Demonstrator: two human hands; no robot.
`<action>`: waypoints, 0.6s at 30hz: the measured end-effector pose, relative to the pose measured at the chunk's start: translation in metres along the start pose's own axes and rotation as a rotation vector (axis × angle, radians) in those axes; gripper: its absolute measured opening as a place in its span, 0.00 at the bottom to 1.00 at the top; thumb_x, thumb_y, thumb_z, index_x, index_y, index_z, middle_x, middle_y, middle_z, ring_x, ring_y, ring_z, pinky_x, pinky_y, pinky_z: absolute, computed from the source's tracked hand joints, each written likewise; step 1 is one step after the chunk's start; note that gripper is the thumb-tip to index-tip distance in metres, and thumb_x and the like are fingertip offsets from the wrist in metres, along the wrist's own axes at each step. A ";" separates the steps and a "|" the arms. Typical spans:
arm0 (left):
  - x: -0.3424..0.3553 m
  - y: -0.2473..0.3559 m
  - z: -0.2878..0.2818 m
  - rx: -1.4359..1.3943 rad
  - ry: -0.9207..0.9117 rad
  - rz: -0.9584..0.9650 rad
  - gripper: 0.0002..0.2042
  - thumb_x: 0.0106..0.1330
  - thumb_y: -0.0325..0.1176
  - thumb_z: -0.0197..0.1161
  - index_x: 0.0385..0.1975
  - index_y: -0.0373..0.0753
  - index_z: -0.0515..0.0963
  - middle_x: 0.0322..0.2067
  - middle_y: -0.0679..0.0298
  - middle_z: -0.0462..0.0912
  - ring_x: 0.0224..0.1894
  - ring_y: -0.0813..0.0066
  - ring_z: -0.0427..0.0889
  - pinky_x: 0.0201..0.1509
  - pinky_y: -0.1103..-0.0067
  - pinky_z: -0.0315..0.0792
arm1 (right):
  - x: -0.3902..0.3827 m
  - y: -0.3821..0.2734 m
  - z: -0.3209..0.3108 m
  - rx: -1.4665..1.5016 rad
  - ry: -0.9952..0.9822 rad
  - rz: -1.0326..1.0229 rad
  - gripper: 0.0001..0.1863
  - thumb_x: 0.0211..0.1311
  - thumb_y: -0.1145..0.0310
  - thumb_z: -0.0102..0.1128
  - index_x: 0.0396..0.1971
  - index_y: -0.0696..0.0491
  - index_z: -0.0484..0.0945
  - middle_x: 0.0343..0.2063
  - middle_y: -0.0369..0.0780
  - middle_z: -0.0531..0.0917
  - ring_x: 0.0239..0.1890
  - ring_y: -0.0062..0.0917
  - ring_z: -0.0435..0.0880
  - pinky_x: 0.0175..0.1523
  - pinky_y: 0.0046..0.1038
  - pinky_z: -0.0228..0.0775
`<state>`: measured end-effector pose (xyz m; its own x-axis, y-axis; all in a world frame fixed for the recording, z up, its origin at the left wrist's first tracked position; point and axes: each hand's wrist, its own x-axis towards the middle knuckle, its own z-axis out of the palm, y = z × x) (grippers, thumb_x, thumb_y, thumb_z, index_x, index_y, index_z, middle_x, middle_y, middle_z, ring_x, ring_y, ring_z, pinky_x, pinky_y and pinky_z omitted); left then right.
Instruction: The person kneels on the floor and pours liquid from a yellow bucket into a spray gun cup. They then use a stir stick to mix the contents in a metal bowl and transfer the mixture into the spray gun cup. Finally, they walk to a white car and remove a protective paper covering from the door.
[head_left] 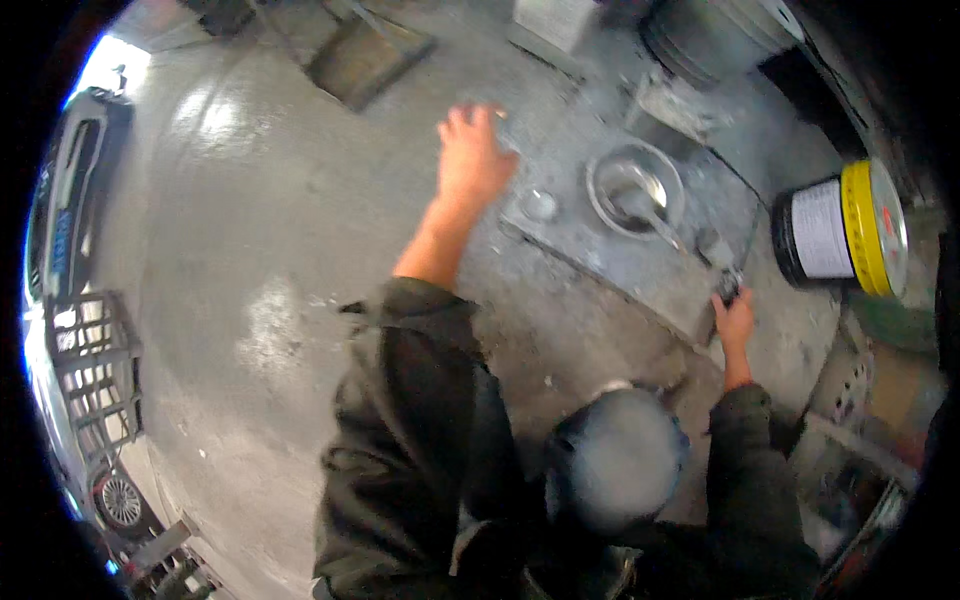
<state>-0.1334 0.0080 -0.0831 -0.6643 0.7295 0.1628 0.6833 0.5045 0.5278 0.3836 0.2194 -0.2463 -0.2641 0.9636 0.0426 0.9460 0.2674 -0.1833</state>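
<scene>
Gripping a dark-handled, flat-headed grey tool (716,252) at four o'clock from a round silvery metal bowl (593,188), the right hand (735,318) is presumably leaving its head unobstructed; the seemingly empty left hand (475,163) is hovering open at nine o'clock.

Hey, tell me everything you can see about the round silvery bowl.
The bowl is round, shiny and silvery, apparently metal. It sits open side up on the grey slab, to the right of the left hand and above the right hand in the picture. A tool rests in it, its handle crossing the rim toward the lower right. Neither hand touches the bowl. Blur hides whether it holds anything else.
</scene>
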 end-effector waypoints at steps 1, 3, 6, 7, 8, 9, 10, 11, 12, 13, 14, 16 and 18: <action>-0.007 -0.018 -0.008 0.061 0.004 -0.009 0.33 0.47 0.30 0.70 0.57 0.45 0.66 0.58 0.47 0.62 0.60 0.45 0.63 0.61 0.61 0.67 | -0.006 -0.037 -0.008 0.026 -0.136 0.047 0.40 0.47 0.50 0.69 0.57 0.54 0.65 0.43 0.46 0.81 0.43 0.43 0.80 0.50 0.40 0.70; -0.006 -0.031 -0.014 0.020 0.044 0.015 0.32 0.49 0.32 0.70 0.57 0.44 0.67 0.57 0.48 0.64 0.58 0.46 0.65 0.60 0.62 0.67 | -0.001 -0.039 -0.009 0.141 -0.053 -0.025 0.36 0.49 0.53 0.68 0.55 0.56 0.66 0.39 0.44 0.82 0.41 0.37 0.80 0.47 0.36 0.70; -0.002 -0.018 0.000 -0.047 0.050 0.072 0.30 0.50 0.32 0.69 0.56 0.43 0.69 0.56 0.49 0.68 0.58 0.48 0.66 0.61 0.64 0.66 | 0.014 -0.026 -0.031 0.704 -0.115 0.396 0.29 0.51 0.60 0.70 0.51 0.55 0.70 0.37 0.40 0.81 0.41 0.28 0.78 0.44 0.31 0.69; -0.002 -0.010 -0.002 -0.064 0.047 0.100 0.29 0.50 0.32 0.69 0.55 0.42 0.69 0.55 0.50 0.68 0.58 0.49 0.66 0.61 0.64 0.66 | 0.010 -0.042 -0.047 1.000 -0.167 0.546 0.27 0.52 0.62 0.70 0.50 0.54 0.71 0.37 0.39 0.80 0.41 0.25 0.77 0.44 0.29 0.68; 0.004 0.007 -0.002 -0.103 0.063 0.142 0.29 0.50 0.32 0.69 0.55 0.42 0.69 0.54 0.51 0.69 0.58 0.51 0.67 0.61 0.65 0.66 | 0.011 -0.037 -0.055 1.108 -0.150 0.577 0.27 0.52 0.63 0.70 0.51 0.53 0.70 0.38 0.39 0.80 0.41 0.25 0.77 0.45 0.29 0.68; 0.006 0.025 0.003 -0.173 0.035 0.129 0.28 0.50 0.31 0.69 0.54 0.42 0.70 0.53 0.51 0.70 0.58 0.52 0.67 0.60 0.65 0.66 | 0.015 -0.032 -0.062 1.217 -0.124 0.599 0.27 0.53 0.64 0.70 0.52 0.53 0.70 0.38 0.39 0.80 0.42 0.25 0.77 0.46 0.30 0.67; 0.000 0.033 -0.003 -0.207 0.013 0.096 0.27 0.51 0.30 0.68 0.53 0.41 0.71 0.52 0.52 0.71 0.58 0.53 0.68 0.60 0.66 0.65 | 0.012 -0.064 -0.071 1.278 -0.121 0.626 0.26 0.53 0.63 0.69 0.51 0.52 0.70 0.36 0.37 0.80 0.39 0.23 0.76 0.43 0.28 0.66; -0.004 0.043 0.001 -0.254 0.008 0.148 0.25 0.51 0.30 0.68 0.52 0.40 0.71 0.51 0.52 0.72 0.56 0.53 0.70 0.59 0.66 0.66 | 0.005 -0.094 -0.085 1.330 -0.101 0.652 0.25 0.54 0.61 0.69 0.50 0.51 0.70 0.35 0.34 0.80 0.36 0.21 0.76 0.41 0.26 0.65; -0.007 0.052 -0.001 -0.288 0.008 0.200 0.23 0.52 0.29 0.68 0.51 0.40 0.72 0.49 0.52 0.73 0.55 0.54 0.71 0.57 0.66 0.67 | 0.006 -0.113 -0.089 1.405 -0.092 0.599 0.25 0.54 0.60 0.69 0.49 0.51 0.70 0.35 0.34 0.80 0.37 0.22 0.76 0.42 0.27 0.65; -0.012 0.068 0.002 -0.392 -0.072 0.195 0.22 0.53 0.29 0.68 0.49 0.39 0.73 0.48 0.53 0.74 0.53 0.53 0.73 0.56 0.66 0.69 | 0.007 -0.125 -0.092 1.470 -0.077 0.550 0.25 0.55 0.60 0.69 0.49 0.51 0.70 0.35 0.34 0.80 0.37 0.22 0.76 0.42 0.28 0.66; -0.018 0.082 0.006 -0.476 -0.155 0.184 0.21 0.53 0.29 0.68 0.48 0.38 0.74 0.48 0.53 0.75 0.50 0.53 0.75 0.54 0.66 0.70 | 0.004 -0.148 -0.097 1.523 -0.104 0.545 0.26 0.55 0.60 0.68 0.51 0.51 0.69 0.36 0.34 0.81 0.38 0.22 0.76 0.42 0.28 0.66; -0.030 0.096 0.014 -0.547 -0.296 0.268 0.18 0.54 0.29 0.67 0.45 0.36 0.76 0.46 0.55 0.77 0.49 0.54 0.77 0.50 0.67 0.72 | -0.007 -0.215 -0.125 1.571 -0.138 0.532 0.29 0.56 0.59 0.68 0.53 0.51 0.65 0.38 0.34 0.82 0.38 0.21 0.76 0.42 0.27 0.66; -0.044 0.117 0.023 -0.473 -0.346 0.459 0.21 0.54 0.31 0.68 0.48 0.36 0.73 0.45 0.52 0.78 0.50 0.53 0.77 0.48 0.66 0.73 | -0.012 -0.249 -0.129 1.525 -0.175 0.469 0.28 0.57 0.58 0.67 0.53 0.50 0.65 0.40 0.35 0.82 0.41 0.20 0.76 0.41 0.26 0.65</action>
<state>-0.0170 0.0460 -0.0477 -0.1569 0.9622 0.2227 0.6141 -0.0816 0.7850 0.1760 0.1420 -0.0744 -0.1372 0.9129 -0.3844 -0.0872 -0.3977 -0.9134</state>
